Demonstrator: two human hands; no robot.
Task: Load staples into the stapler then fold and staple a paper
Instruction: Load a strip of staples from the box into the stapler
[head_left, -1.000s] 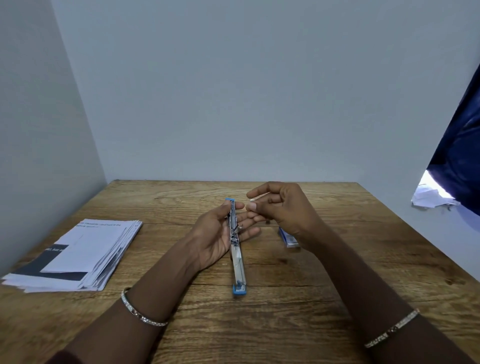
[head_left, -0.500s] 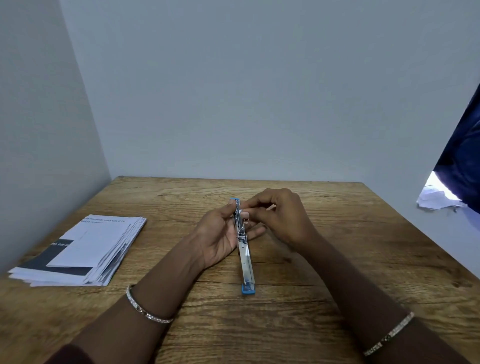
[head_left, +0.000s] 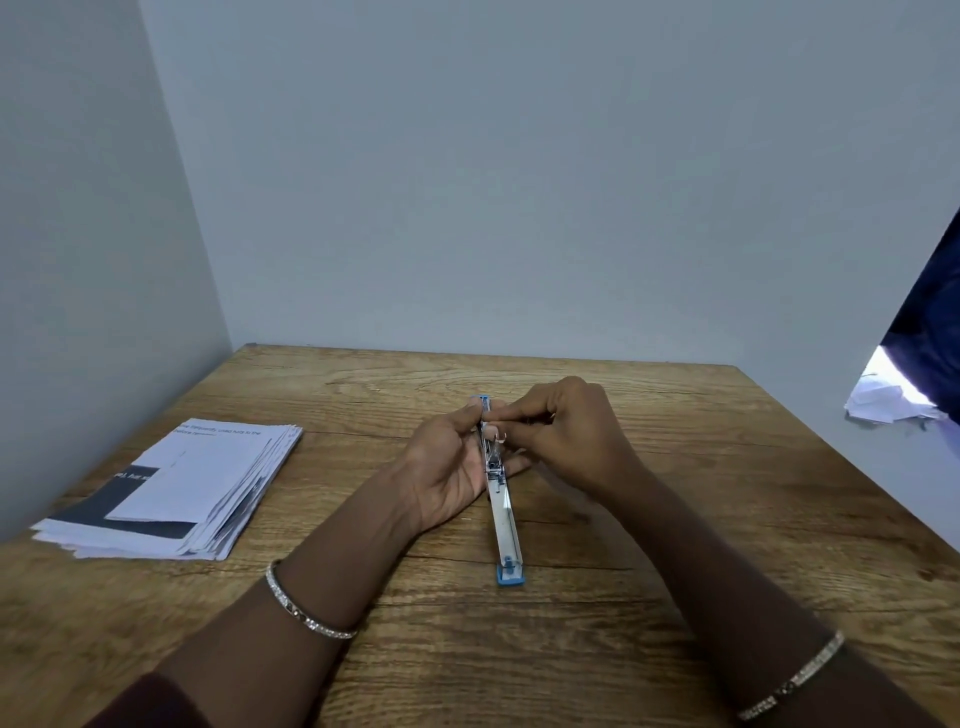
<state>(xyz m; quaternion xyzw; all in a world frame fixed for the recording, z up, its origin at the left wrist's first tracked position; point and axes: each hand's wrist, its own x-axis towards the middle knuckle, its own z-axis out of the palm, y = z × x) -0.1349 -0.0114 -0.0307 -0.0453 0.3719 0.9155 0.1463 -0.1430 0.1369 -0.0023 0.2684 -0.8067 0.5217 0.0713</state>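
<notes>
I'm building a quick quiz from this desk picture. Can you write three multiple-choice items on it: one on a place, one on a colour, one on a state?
1. Where is the paper stack?
A. left part of the table
B. under the stapler
C. in the right hand

2. What colour are the stapler end caps?
A. red
B. blue
C. green

3. The stapler is:
A. shut
B. opened out flat
C. standing upright

Answers:
1 A, it lies beside the left wall.
2 B, the near tip is blue.
3 B, its metal channel is exposed while the left hand steadies it.
</notes>
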